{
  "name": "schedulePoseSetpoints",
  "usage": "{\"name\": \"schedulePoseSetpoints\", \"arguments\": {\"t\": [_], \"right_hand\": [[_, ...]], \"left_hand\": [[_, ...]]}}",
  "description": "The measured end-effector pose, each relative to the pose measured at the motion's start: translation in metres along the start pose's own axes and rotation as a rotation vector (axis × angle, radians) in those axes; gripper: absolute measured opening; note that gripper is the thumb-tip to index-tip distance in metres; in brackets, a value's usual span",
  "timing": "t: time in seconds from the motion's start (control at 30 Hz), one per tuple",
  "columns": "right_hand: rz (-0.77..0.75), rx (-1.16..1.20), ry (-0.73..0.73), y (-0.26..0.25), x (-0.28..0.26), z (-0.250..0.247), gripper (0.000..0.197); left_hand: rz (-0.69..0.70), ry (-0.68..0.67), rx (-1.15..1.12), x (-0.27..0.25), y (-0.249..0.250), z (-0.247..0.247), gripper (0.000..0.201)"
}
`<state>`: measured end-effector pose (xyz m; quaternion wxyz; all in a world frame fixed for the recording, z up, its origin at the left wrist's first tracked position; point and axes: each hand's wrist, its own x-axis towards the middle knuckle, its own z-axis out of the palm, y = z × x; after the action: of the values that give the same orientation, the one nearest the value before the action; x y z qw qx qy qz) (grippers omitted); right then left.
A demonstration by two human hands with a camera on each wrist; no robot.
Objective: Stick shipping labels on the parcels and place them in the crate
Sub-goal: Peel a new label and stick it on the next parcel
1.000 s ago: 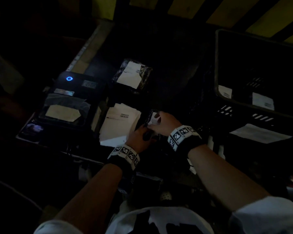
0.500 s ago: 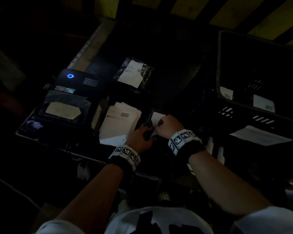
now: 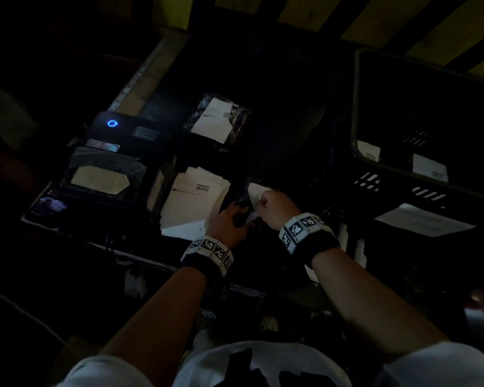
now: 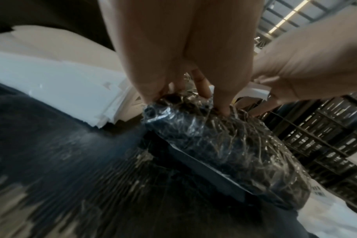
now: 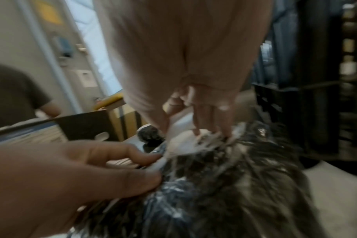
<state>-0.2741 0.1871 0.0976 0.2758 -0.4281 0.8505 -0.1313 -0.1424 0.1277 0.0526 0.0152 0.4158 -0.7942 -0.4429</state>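
A parcel [image 4: 224, 145] wrapped in dark crinkled film lies on the table in front of me. My left hand [image 3: 236, 216] grips its near end, with the fingers [image 4: 222, 106] curled over the wrap. My right hand [image 3: 260, 201] pinches a white shipping label [image 3: 255, 191] between thumb and fingers and holds it against the parcel's top [image 5: 234, 169]. In the right wrist view the label [image 5: 183, 143] bends under the fingertips [image 5: 197, 132]. The black crate [image 3: 403, 174] stands to the right and holds labelled parcels [image 3: 429, 167].
A stack of white labels [image 3: 193, 202] lies just left of my hands. Beyond it sits another labelled parcel [image 3: 215, 121]. A black label printer [image 3: 118, 152] with a blue light stands at the left. A loose white sheet [image 3: 422, 223] lies in front of the crate.
My right hand has brought the curled label down and flatter onto the parcel. The left hand stays gripped on the parcel's near end.
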Motion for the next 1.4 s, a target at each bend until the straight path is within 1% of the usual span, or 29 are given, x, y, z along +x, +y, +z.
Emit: {"name": "schedulePoseSetpoints", "arguments": {"t": [0.1, 0.17, 0.23, 0.37, 0.5, 0.57, 0.6, 0.67, 0.73, 0.83, 1.0, 1.17, 1.4], "right_hand": [[0.009, 0.085, -0.004, 0.003, -0.002, -0.005, 0.033], [0.023, 0.115, -0.015, 0.008, -0.001, -0.007, 0.035], [0.029, 0.132, 0.008, 0.012, 0.0, -0.008, 0.037], [0.066, 0.182, 0.035, 0.017, 0.002, -0.013, 0.026], [0.1, 0.27, 0.042, 0.022, 0.001, -0.016, 0.034], [0.106, 0.264, 0.025, 0.022, 0.0, -0.016, 0.035], [0.11, 0.253, 0.019, 0.022, 0.001, -0.017, 0.035], [0.112, 0.242, 0.012, 0.022, 0.001, -0.017, 0.034], [0.103, 0.235, 0.007, 0.02, -0.001, -0.017, 0.031], [0.063, 0.206, 0.024, 0.02, -0.004, -0.011, 0.027], [0.061, 0.152, 0.108, 0.006, -0.01, -0.015, 0.029], [0.08, 0.116, 0.109, -0.004, -0.019, -0.02, 0.03], [0.172, 0.214, 0.156, 0.0, -0.027, -0.016, 0.029]], "left_hand": [[-0.021, 0.019, -0.012, 0.0, 0.0, 0.002, 0.044], [-0.02, 0.025, 0.0, 0.0, 0.0, 0.002, 0.044], [-0.032, 0.014, 0.0, -0.002, 0.002, 0.002, 0.045], [-0.041, -0.003, -0.042, 0.001, 0.001, 0.003, 0.046], [-0.038, -0.003, -0.007, 0.001, 0.0, 0.006, 0.044], [-0.022, -0.045, 0.06, 0.001, 0.005, 0.006, 0.047], [-0.001, -0.056, 0.083, 0.002, 0.006, 0.007, 0.052], [0.057, -0.036, 0.115, 0.008, 0.006, 0.01, 0.059], [0.112, -0.048, 0.126, 0.008, 0.016, 0.004, 0.056], [0.075, -0.097, 0.075, 0.008, 0.018, 0.005, 0.068], [0.008, -0.098, 0.091, 0.009, 0.019, 0.008, 0.082], [-0.021, -0.113, 0.136, 0.011, 0.021, 0.008, 0.084], [-0.037, -0.093, 0.151, 0.012, 0.022, 0.011, 0.084]]}}
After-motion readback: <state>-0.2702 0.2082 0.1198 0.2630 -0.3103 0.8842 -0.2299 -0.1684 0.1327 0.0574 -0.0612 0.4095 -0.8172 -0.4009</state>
